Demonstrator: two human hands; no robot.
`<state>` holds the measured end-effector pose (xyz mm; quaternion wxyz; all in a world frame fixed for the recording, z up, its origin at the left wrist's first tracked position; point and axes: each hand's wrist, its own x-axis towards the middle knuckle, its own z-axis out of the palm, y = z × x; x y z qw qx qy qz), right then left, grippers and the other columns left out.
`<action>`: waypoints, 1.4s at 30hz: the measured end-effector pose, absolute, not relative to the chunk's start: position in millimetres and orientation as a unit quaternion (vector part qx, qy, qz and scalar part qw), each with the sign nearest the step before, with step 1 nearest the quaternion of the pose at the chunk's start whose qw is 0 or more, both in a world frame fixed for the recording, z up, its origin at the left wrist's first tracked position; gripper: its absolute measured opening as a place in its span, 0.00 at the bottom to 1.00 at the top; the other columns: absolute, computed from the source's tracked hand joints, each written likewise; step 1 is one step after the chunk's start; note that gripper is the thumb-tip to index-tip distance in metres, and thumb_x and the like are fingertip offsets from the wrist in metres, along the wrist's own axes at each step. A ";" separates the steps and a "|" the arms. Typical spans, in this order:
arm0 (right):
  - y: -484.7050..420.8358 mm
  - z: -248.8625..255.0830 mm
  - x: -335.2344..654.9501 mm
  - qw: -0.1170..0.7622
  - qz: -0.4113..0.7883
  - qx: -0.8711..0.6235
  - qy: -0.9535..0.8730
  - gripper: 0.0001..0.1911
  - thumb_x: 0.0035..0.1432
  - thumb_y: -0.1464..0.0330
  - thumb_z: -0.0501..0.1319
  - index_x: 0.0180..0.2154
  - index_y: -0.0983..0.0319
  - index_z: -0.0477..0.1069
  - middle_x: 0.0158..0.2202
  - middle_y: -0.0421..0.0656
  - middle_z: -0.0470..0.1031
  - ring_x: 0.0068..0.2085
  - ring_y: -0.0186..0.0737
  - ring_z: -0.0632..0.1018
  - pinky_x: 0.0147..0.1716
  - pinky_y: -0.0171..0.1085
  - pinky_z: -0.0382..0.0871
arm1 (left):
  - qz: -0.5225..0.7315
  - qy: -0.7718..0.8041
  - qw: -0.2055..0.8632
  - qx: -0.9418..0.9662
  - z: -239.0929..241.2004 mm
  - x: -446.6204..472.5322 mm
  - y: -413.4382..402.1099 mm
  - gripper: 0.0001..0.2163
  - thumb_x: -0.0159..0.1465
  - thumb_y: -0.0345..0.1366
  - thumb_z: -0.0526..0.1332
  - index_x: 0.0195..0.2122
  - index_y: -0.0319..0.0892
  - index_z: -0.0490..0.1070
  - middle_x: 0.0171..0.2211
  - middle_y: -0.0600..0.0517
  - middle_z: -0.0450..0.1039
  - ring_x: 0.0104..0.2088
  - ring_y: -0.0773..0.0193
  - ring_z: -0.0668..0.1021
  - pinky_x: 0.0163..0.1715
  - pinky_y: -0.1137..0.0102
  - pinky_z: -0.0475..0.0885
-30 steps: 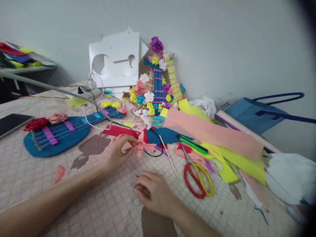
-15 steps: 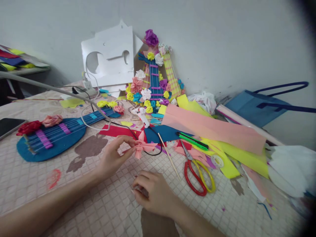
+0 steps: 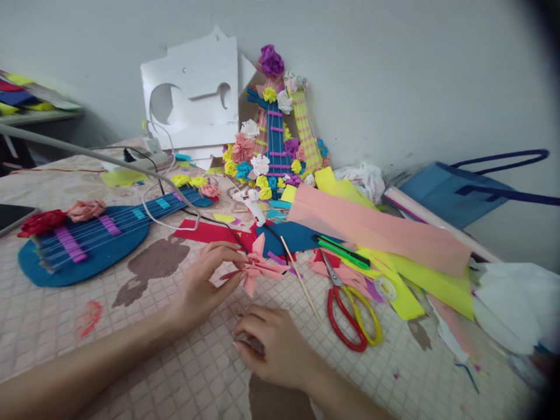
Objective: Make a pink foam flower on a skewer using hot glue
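Note:
A pink paper flower (image 3: 258, 265) with pointed, spread petals is pinched at its left side between the thumb and fingers of my left hand (image 3: 214, 280). It is held a little above the table. Below and slightly right of the flower, my right hand (image 3: 271, 344) is loosely closed, fingers curled toward the thumb, with nothing visible in it. Just right of the flower lies a thin wooden stick (image 3: 300, 280). A white glue gun (image 3: 251, 204) rests behind the flower. Scissors (image 3: 350, 312) with one red and one yellow handle lie to the right of my right hand.
A blue paper guitar (image 3: 87, 251) with flowers lies at left. Flower-covered guitars (image 3: 276, 137) and a white cut-out board (image 3: 192, 87) lean on the wall. A green cutter (image 3: 343, 252), pink sheet (image 3: 376, 224), tape roll (image 3: 385, 288) and blue bag (image 3: 450, 189) are right. A cable crosses the left.
The pink flower has turned in my left fingers and come slightly right and nearer, its petals showing more spread. My right hand has hardly moved. The view has shifted slightly.

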<state>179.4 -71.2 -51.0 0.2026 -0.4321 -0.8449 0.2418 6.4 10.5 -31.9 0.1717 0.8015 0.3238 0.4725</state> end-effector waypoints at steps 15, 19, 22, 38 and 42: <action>-67.0 -58.0 181.1 0.223 0.246 -0.414 -0.848 0.05 0.53 0.72 0.58 0.35 0.59 0.68 0.32 0.38 0.71 0.34 0.33 0.73 0.34 0.31 0.63 | 0.484 0.315 0.081 0.812 -32.4 9.2 15.0 0.06 0.61 0.29 0.59 0.38 0.45 0.67 0.35 0.53 0.74 0.43 0.60 0.74 0.46 0.63 0.66; -67.5 -58.1 182.1 0.229 0.256 -0.412 -0.844 0.06 0.53 0.72 0.59 0.35 0.59 0.68 0.32 0.37 0.71 0.34 0.33 0.72 0.34 0.31 0.62 | 0.487 0.311 0.077 0.813 -34.0 9.4 17.7 0.06 0.60 0.28 0.60 0.38 0.44 0.68 0.34 0.53 0.74 0.42 0.61 0.74 0.45 0.63 0.67; -68.2 -56.8 182.7 0.231 0.261 -0.412 -0.842 0.06 0.52 0.72 0.59 0.35 0.58 0.67 0.32 0.37 0.71 0.34 0.33 0.72 0.33 0.31 0.61 | 0.485 0.323 0.082 0.809 -36.1 8.7 20.4 0.06 0.60 0.29 0.60 0.38 0.44 0.68 0.35 0.52 0.74 0.42 0.61 0.74 0.44 0.64 0.67; -75.1 -43.7 192.6 0.452 0.142 -0.376 -0.796 0.15 0.56 0.78 0.54 0.45 0.60 0.66 0.38 0.44 0.67 0.40 0.39 0.70 0.39 0.39 0.67 | 0.450 0.353 0.235 0.786 -40.3 0.2 8.7 0.06 0.61 0.33 0.62 0.39 0.43 0.68 0.36 0.52 0.72 0.40 0.63 0.74 0.42 0.65 0.67; -69.1 -37.3 195.0 0.435 0.059 -0.469 -0.766 0.17 0.57 0.76 0.54 0.48 0.59 0.64 0.46 0.47 0.63 0.48 0.44 0.67 0.47 0.46 0.64 | 0.418 0.366 0.261 0.790 -40.5 -3.6 -3.4 0.05 0.62 0.35 0.61 0.38 0.44 0.68 0.35 0.53 0.72 0.39 0.63 0.74 0.42 0.65 0.66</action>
